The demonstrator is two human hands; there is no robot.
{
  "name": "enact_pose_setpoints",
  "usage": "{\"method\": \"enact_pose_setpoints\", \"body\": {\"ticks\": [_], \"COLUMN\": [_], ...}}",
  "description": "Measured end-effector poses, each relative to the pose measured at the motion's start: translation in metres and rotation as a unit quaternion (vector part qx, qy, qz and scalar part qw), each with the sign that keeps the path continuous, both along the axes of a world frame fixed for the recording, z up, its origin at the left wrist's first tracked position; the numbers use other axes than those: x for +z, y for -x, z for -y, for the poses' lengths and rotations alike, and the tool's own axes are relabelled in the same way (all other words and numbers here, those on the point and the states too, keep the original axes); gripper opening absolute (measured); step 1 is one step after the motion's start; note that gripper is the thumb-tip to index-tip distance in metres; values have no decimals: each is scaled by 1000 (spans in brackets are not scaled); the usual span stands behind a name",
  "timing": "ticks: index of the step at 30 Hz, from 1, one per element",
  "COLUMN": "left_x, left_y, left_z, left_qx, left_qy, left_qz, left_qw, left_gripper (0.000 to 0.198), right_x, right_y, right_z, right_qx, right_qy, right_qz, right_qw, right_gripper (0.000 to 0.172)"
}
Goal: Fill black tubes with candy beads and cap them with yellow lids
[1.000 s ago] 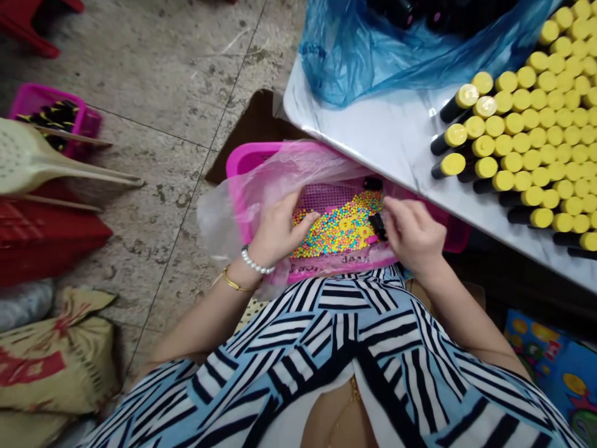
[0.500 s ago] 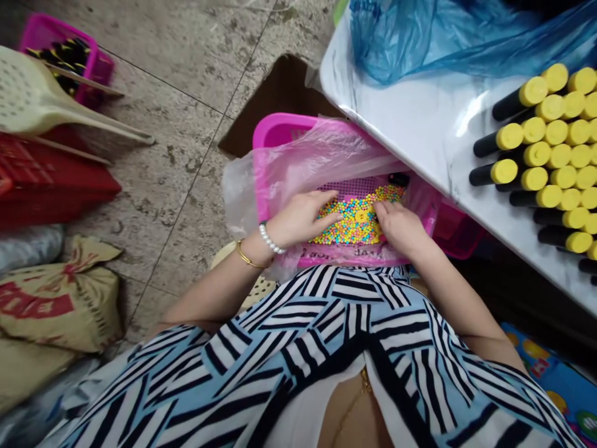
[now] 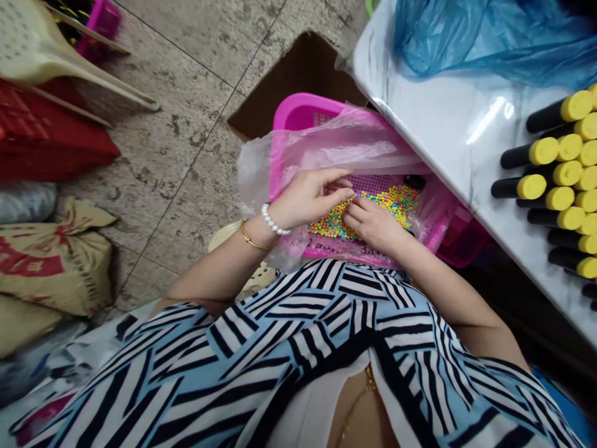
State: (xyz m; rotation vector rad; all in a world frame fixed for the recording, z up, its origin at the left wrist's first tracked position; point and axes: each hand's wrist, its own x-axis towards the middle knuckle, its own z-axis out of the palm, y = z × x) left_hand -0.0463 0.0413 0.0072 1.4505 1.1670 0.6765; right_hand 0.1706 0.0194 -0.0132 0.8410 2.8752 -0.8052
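A pink basket [image 3: 298, 112] lined with a clear plastic bag [image 3: 326, 143] rests on my lap and holds a heap of small coloured beads [image 3: 396, 202]. My left hand [image 3: 310, 196] hovers over the beads with fingers curled and tips pinched together. My right hand [image 3: 370, 224] lies on the bead heap, fingers closed toward the left hand's fingertips. What either pinch holds is too small to see. A black tube [image 3: 414, 182] lies at the basket's far side.
A white table [image 3: 448, 130] to the right carries rows of black tubes with yellow caps [image 3: 555, 180] and a blue plastic bag [image 3: 480, 37]. A brown cardboard box [image 3: 303, 74] stands behind the basket. Sacks [image 3: 41, 267], a red crate [image 3: 41, 143] and a beige scoop [image 3: 46, 50] lie on the left floor.
My right hand, which held a black tube a second ago, now rests on the beads without it. Both hands have drawn together, fingertips meeting. The view has shifted down and left.
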Motion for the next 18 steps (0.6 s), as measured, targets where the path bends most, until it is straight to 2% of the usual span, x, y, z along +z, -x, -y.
{"method": "enact_pose_setpoints", "body": {"ticks": [2, 4, 8, 11, 13, 16, 18], "left_x": [-1, -2, 2, 12, 19, 26, 25], "left_y": [2, 4, 7, 7, 4, -3, -9], "left_z": [0, 2, 6, 5, 4, 3, 6], "left_qx": [-3, -4, -10, -36, -67, -105, -119], "left_qy": [4, 7, 20, -3, -28, -74, -110], "left_qz": [8, 13, 44, 46, 35, -7, -39], "left_qw": [1000, 1000, 999, 998, 997, 992, 986], "left_gripper": [47, 47, 47, 48, 50, 53, 52], "right_x": [-6, -10, -8, -5, -6, -9, -8], "right_y": [5, 3, -17, -32, -36, -30, -22], "right_z": [1, 4, 6, 9, 13, 24, 30], "right_qx": [23, 5, -151, -276, -336, -395, -422], "right_qy": [40, 86, 133, 168, 225, 288, 271], "right_qz": [-15, -63, -192, -250, -291, -354, -375], "right_qw": [999, 994, 961, 913, 867, 797, 780], "right_gripper": [26, 26, 28, 25, 32, 42, 43]}}
